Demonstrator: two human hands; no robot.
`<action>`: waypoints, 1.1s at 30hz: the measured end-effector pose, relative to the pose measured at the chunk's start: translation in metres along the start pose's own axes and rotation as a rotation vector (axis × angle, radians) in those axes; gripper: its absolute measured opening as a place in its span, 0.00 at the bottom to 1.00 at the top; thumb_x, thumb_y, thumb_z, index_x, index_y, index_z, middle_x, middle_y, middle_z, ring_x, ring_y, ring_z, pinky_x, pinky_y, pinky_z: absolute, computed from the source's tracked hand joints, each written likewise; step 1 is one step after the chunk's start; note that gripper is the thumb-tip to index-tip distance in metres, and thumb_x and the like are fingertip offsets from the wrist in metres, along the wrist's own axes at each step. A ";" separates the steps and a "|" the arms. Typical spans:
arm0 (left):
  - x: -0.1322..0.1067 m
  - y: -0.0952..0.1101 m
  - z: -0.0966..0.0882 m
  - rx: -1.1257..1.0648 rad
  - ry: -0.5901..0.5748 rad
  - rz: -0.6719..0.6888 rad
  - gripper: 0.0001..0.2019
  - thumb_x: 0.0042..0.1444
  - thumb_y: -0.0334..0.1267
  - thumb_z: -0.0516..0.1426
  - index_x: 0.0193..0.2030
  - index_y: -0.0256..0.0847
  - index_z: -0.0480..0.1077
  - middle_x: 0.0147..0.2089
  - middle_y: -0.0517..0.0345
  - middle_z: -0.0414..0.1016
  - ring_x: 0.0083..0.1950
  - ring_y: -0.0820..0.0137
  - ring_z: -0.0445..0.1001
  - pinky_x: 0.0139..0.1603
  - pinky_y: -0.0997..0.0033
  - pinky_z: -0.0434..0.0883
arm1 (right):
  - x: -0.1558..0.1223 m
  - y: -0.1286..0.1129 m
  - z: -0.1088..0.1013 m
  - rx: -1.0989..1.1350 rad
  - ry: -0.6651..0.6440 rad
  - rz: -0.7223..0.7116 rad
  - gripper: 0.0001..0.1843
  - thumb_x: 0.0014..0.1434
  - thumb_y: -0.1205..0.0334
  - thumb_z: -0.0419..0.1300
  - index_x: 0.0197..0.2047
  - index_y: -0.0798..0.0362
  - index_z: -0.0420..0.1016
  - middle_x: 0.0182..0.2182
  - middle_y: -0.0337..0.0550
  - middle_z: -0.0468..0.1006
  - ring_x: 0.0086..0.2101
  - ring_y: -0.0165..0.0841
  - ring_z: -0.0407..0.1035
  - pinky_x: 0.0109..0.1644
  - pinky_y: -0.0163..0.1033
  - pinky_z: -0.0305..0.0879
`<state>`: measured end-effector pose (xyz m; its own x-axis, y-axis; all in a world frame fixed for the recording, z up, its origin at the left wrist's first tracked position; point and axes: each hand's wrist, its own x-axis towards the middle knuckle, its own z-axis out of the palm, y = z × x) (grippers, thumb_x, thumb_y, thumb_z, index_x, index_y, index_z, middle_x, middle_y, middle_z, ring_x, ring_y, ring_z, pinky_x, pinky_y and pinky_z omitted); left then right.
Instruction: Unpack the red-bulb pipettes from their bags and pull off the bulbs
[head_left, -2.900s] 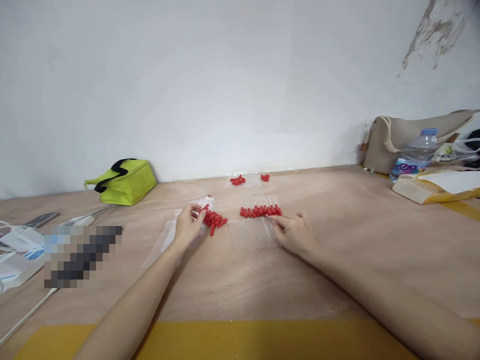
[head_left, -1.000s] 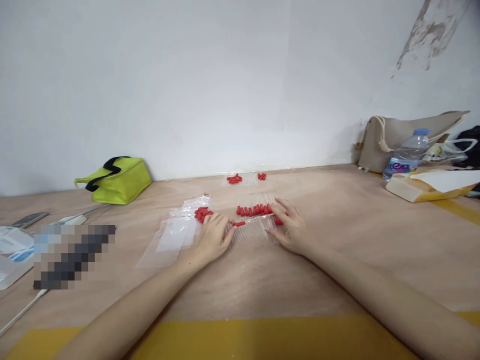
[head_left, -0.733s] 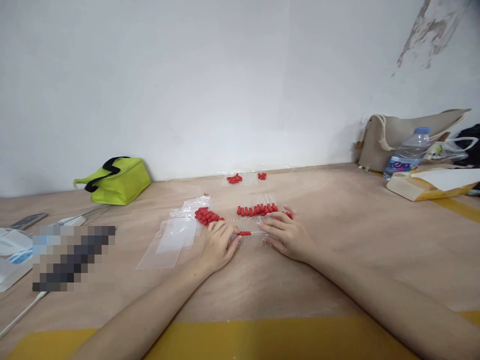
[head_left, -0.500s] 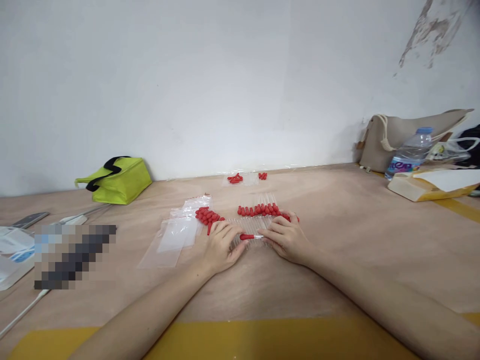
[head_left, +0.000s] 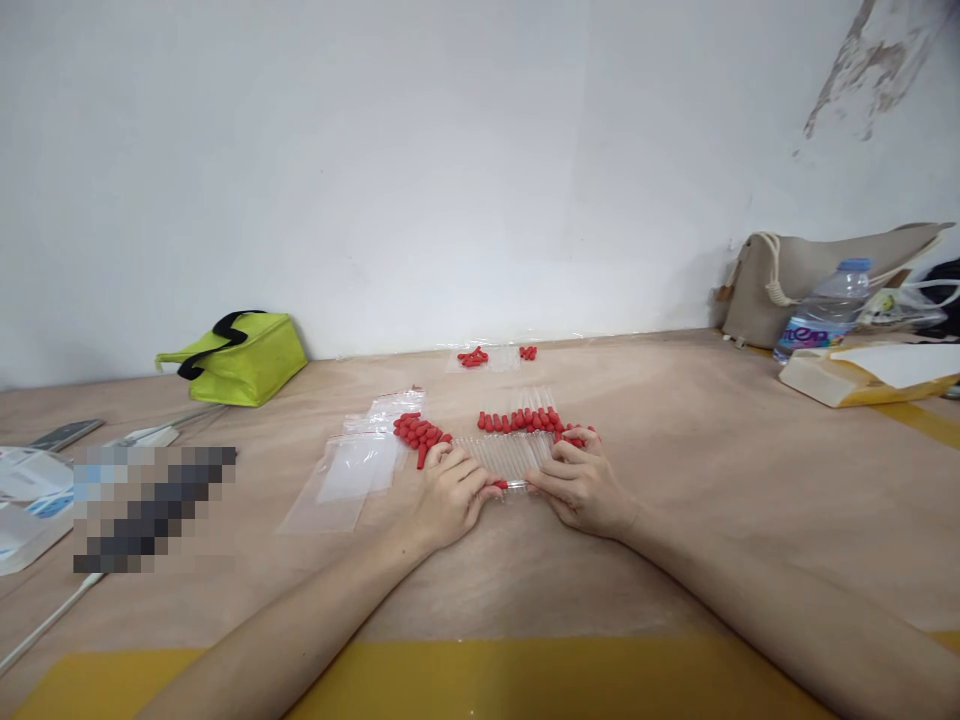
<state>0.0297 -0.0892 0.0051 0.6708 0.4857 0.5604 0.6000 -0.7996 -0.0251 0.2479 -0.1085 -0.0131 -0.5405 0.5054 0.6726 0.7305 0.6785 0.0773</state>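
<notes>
My left hand [head_left: 450, 495] and my right hand [head_left: 576, 485] meet over one clear glass tube [head_left: 514, 485] with a red cap on its left end. The left fingers pinch the capped end, the right fingers pinch the glass. Just behind the hands lies a row of bare clear tubes [head_left: 504, 455]. Farther back is a row of tubes with red caps [head_left: 521, 421]. A pile of loose red caps [head_left: 418, 433] sits left of the tubes, beside my left hand.
Clear zip bags [head_left: 349, 475] lie left of the caps. A lime green bag [head_left: 240, 358] stands at the wall on the left. More red caps [head_left: 480, 356] lie by the wall. A beige bag [head_left: 810, 275] and water bottle [head_left: 821, 310] stand at the right.
My left hand left the pile of caps with one red cap and came to the tubes. Both hands drew one tube toward me, with the cap now on its left end.
</notes>
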 end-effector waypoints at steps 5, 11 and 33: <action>-0.008 -0.012 -0.007 0.000 0.035 -0.075 0.12 0.58 0.39 0.49 0.28 0.41 0.69 0.25 0.58 0.70 0.32 0.69 0.65 0.43 0.61 0.58 | -0.008 0.015 -0.006 -0.009 0.017 0.058 0.12 0.58 0.63 0.50 0.35 0.46 0.75 0.22 0.36 0.74 0.31 0.30 0.61 0.50 0.43 0.46; -0.014 -0.032 -0.008 -0.279 0.210 -0.231 0.10 0.59 0.37 0.48 0.40 0.42 0.69 0.37 0.54 0.71 0.39 0.69 0.69 0.40 0.67 0.66 | -0.003 0.027 -0.006 0.032 0.127 0.342 0.11 0.58 0.58 0.52 0.37 0.45 0.76 0.25 0.37 0.77 0.31 0.29 0.65 0.47 0.41 0.46; 0.025 -0.125 -0.026 0.016 -0.001 -0.743 0.11 0.48 0.47 0.54 0.35 0.44 0.68 0.36 0.63 0.74 0.29 0.72 0.68 0.31 0.73 0.61 | 0.024 -0.003 0.005 0.020 -0.091 0.285 0.14 0.55 0.51 0.54 0.38 0.51 0.72 0.32 0.43 0.75 0.36 0.35 0.61 0.46 0.46 0.44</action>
<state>-0.0397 0.0136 0.0441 0.0861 0.8969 0.4337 0.9022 -0.2549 0.3479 0.2303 -0.0957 -0.0011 -0.3509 0.7221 0.5961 0.8504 0.5123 -0.1201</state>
